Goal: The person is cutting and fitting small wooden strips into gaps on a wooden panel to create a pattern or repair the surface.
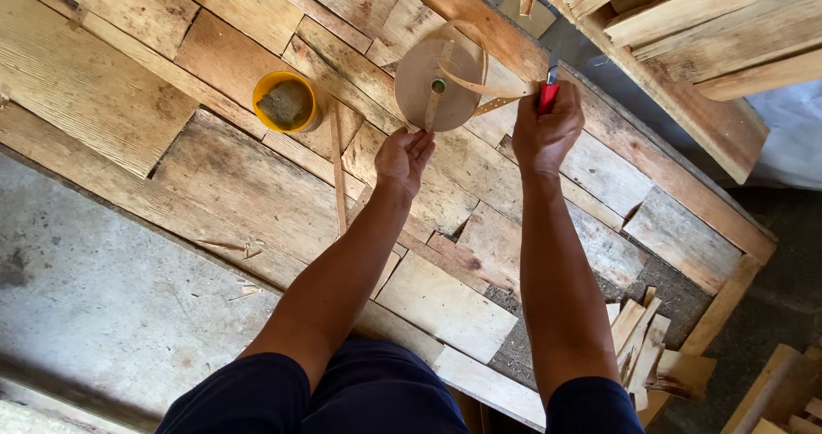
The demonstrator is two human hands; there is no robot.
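The right hand is closed around a red-handled utility knife, its blade at a thin wood strip on a round wooden disc near the plank tabletop's far edge. The left hand lies open, fingers touching the disc's near rim. A yellow cup stands left.

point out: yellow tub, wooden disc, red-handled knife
yellow tub (269,117), head view, on its front rim.
wooden disc (419,79), head view, on its flat face.
red-handled knife (548,94), head view, on the red handle above the right hand.

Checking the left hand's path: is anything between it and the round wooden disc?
Nothing visible. The left hand lies open just below the disc, with only bare planks between. The yellow cup sits off to the side.
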